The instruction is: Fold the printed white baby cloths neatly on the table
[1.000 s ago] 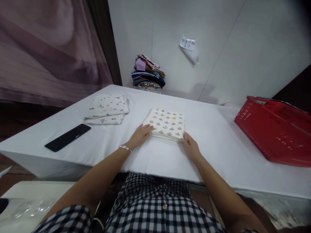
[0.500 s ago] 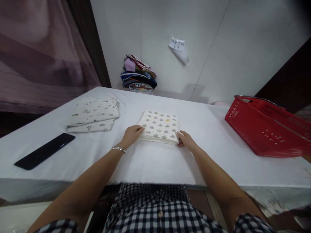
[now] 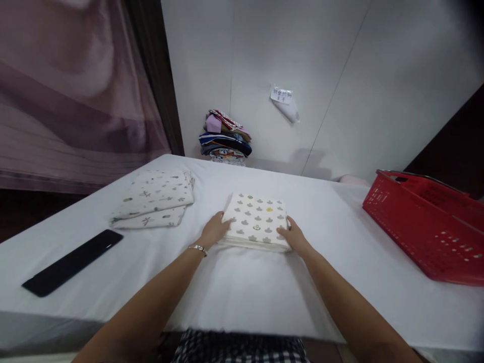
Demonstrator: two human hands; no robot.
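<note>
A folded white cloth [image 3: 257,222] with grey, green and yellow prints lies square in the middle of the table. My left hand [image 3: 215,229] grips its left edge, thumb on top and the other fingers at the side. On the opposite edge, my right hand [image 3: 297,237] has its thumb over the top near the front corner, its fingers along the side. Farther left lies another folded white cloth [image 3: 155,199] with a sparse plant print, apart from both hands.
A black flat slab [image 3: 73,262] rests at the table's left front. On the right stands a red plastic basket [image 3: 427,227]. Behind the white-covered table [image 3: 328,292] are a pile of folded clothes [image 3: 226,138] and a paper note [image 3: 283,98] on the wall.
Both hands have gone from resting lightly at the cloth's edges to holding its two sides. The whole view has shifted with the head.
</note>
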